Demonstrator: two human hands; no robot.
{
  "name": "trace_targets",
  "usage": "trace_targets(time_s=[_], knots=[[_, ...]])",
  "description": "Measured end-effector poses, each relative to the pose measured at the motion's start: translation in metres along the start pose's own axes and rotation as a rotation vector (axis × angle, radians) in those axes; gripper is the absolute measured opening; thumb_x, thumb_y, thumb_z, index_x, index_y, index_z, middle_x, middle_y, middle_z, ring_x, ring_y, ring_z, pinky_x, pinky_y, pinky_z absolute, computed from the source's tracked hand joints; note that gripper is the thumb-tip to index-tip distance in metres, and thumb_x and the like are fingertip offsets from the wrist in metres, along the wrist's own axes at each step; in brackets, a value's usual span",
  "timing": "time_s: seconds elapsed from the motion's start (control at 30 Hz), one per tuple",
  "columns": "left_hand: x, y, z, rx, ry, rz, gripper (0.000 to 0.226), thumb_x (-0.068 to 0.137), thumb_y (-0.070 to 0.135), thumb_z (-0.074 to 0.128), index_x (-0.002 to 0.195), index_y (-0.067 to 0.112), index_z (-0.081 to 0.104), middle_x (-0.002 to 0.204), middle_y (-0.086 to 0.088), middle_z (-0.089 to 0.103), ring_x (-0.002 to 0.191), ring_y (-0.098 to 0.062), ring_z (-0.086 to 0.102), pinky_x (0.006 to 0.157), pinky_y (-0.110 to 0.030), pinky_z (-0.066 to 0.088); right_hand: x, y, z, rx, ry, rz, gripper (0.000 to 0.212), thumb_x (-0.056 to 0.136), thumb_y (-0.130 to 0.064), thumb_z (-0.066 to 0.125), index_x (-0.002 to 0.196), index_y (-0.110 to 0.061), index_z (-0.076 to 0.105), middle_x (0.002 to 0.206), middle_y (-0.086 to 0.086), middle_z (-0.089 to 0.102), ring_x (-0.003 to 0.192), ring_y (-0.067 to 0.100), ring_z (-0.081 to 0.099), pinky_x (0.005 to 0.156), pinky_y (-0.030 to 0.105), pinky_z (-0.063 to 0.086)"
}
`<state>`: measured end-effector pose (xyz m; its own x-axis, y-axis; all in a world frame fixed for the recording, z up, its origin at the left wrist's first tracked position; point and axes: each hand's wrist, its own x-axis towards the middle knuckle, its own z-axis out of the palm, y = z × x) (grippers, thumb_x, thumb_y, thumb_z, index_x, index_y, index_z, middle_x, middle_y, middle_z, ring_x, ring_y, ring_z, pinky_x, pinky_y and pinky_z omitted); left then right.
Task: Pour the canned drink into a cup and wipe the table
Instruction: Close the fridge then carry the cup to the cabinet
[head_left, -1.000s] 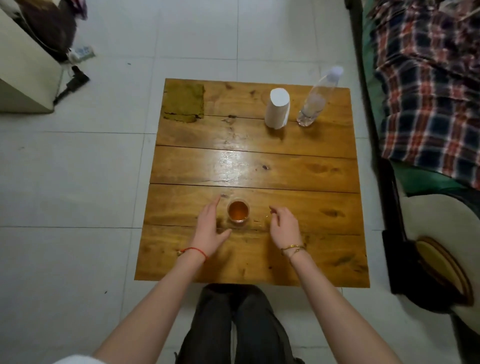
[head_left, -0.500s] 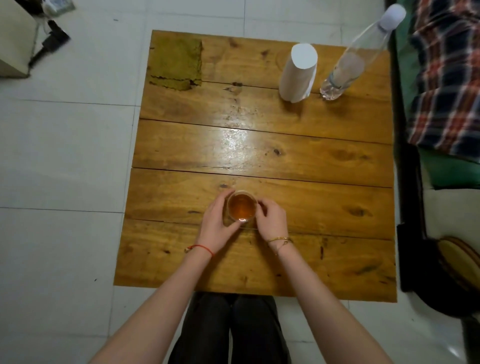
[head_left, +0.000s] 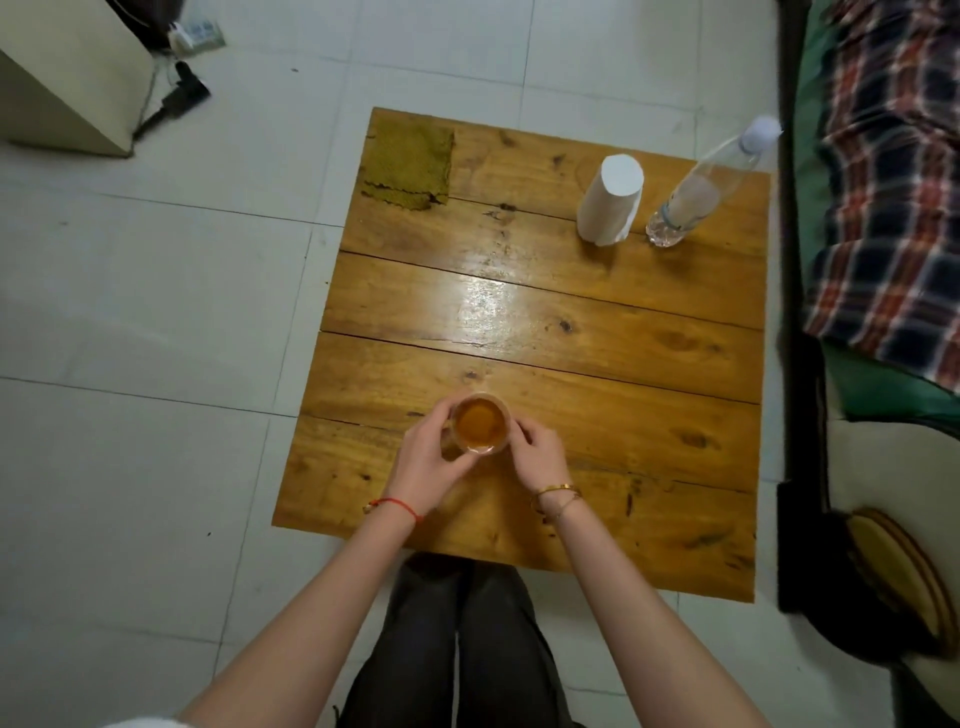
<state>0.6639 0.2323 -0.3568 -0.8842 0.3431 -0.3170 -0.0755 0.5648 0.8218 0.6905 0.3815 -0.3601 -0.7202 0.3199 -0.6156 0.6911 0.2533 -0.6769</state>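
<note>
Both hands cup the filled cup near the worktop's front edge.

The left hand (head_left: 426, 462) and right hand (head_left: 535, 457) curl around the cup (head_left: 480, 423) of amber drink; pouring looks done, so wiping with the green cloth (head_left: 410, 166) at the worktop's (head_left: 571, 312) far-left corner likely follows.

Both forearms are bare. The left hand (head_left: 426, 462) has a thin red string bracelet (head_left: 396, 505) at its wrist; the right hand (head_left: 537, 460) has slim gold bangles (head_left: 558, 493). Dark grey trousers (head_left: 457, 649) cover the legs below.
</note>
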Motion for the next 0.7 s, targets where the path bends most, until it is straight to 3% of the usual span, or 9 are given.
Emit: trace_targets(time_s=[0.13,0.2,0.33,0.47,0.57,0.7], knots=[[-0.04,0.029,-0.03,-0.014,0.018,-0.031,0.064,0.074,0.027,0.083,0.129,0.035,0.049,0.126,0.015,0.058,0.117,-0.004,0.054,0.1,-0.03,0.05,-0.041,-0.023,-0.004,0.065,-0.069,0.063,0.025,0.099,-0.022,0.048,0.094,-0.011,0.069,0.086,0.004,0.069,0.084,0.022,0.064,0.085,0.043,0.055],[-0.062,0.045,-0.046,-0.036,0.039,-0.04,0.065,0.074,0.026,0.083,0.128,0.036,0.049,0.124,0.017,0.058,0.116,-0.003,0.053,0.099,-0.025,0.049,-0.062,-0.034,-0.005,0.086,-0.106,0.06,0.028,0.099,-0.021,0.047,0.09,-0.006,0.069,0.078,0.003,0.067,0.077,0.019,0.063,0.084,0.045,0.056],[-0.107,0.066,-0.077,-0.089,0.085,-0.066,0.065,0.074,0.023,0.083,0.127,0.038,0.048,0.123,0.021,0.055,0.116,0.0,0.05,0.097,-0.019,0.046,-0.105,-0.06,-0.004,0.087,-0.194,0.035,0.029,0.098,-0.018,0.047,0.082,-0.003,0.066,0.071,0.002,0.064,0.071,0.015,0.06,0.084,0.043,0.055],[-0.151,0.072,-0.107,-0.121,0.14,-0.102,0.069,0.073,0.022,0.084,0.133,0.031,0.051,0.129,0.013,0.057,0.12,-0.003,0.051,0.097,-0.019,0.047,-0.141,-0.082,0.008,0.042,-0.305,0.017,0.036,0.099,-0.018,0.044,0.098,0.011,0.065,0.08,0.009,0.066,0.077,0.018,0.061,0.084,0.037,0.054],[-0.178,0.072,-0.129,-0.163,0.189,-0.124,0.068,0.074,0.023,0.083,0.134,0.03,0.051,0.13,0.011,0.058,0.122,-0.005,0.052,0.099,-0.023,0.05,-0.162,-0.101,0.023,-0.005,-0.372,-0.017,0.035,0.1,-0.023,0.045,0.092,0.004,0.067,0.085,0.01,0.068,0.083,0.02,0.063,0.08,0.032,0.054],[-0.206,0.063,-0.16,-0.219,0.291,-0.175,0.066,0.074,0.023,0.083,0.133,0.03,0.053,0.125,0.012,0.06,0.116,-0.002,0.054,0.087,-0.009,0.048,-0.183,-0.128,0.055,-0.038,-0.457,-0.059,0.031,0.099,-0.023,0.047,0.077,-0.013,0.066,0.082,0.008,0.068,0.081,0.019,0.064,0.074,0.026,0.054]])
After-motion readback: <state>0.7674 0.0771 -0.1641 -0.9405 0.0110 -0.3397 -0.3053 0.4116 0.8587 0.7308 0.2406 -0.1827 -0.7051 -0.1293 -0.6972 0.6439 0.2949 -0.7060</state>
